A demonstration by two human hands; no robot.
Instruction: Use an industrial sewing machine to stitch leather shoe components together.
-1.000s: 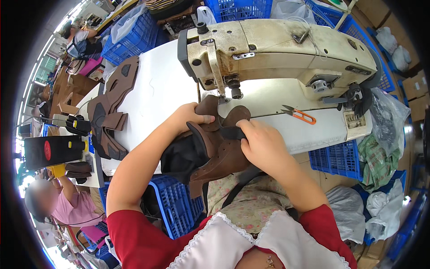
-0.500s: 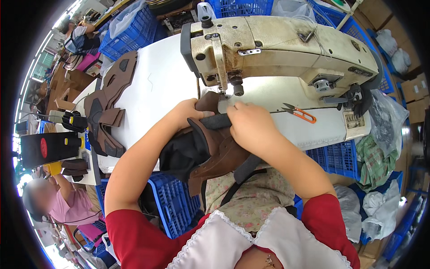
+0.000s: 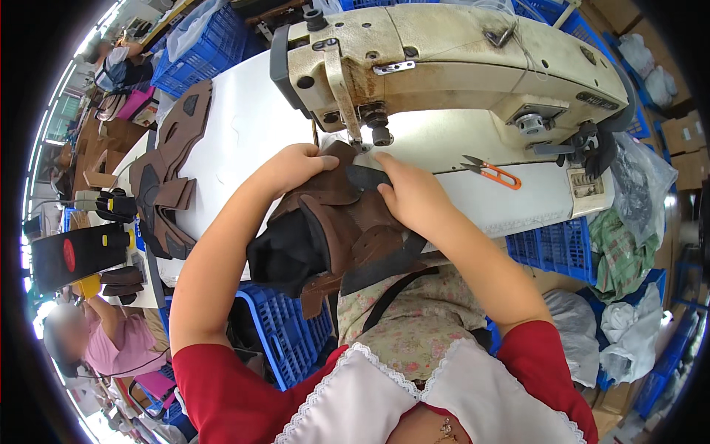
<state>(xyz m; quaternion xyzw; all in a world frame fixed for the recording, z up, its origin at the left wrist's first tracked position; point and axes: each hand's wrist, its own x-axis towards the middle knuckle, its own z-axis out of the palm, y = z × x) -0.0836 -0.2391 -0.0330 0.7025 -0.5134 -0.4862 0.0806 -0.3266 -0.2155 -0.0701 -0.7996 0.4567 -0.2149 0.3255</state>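
Right fingers (image 3: 390,164) straightened at edge of dark strip (image 3: 365,177), snips (image 3: 486,169) well apart.

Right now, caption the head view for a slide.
Left hand grips a brown workpiece, right hand against its dark strip, at the sewing machine; orange-handled snips lie to the right.

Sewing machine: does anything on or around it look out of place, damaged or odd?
The sewing machine has brown stains toward its needle end, standing out against its cream paint. Orange-handled snips lie nearby, blades apart; I see no spill.
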